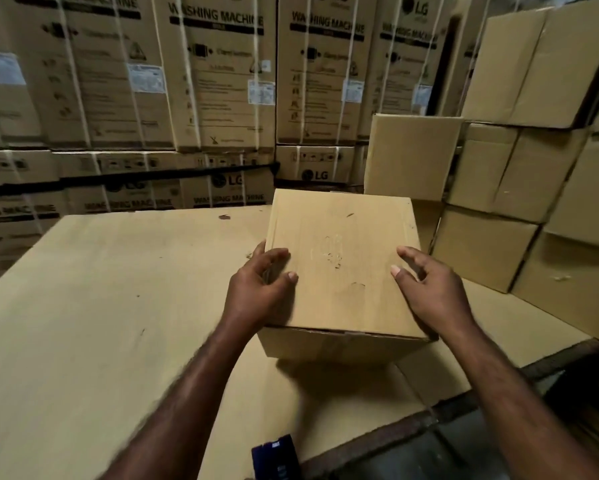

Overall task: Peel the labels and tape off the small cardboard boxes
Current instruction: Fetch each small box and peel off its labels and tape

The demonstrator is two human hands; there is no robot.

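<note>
One small box (341, 237), possibly aloft, between left hand (256, 294) and right hand (433, 292).

left hand (260, 289) grips small box (343, 258) edge; right hand (433, 292) rests atop
</note>
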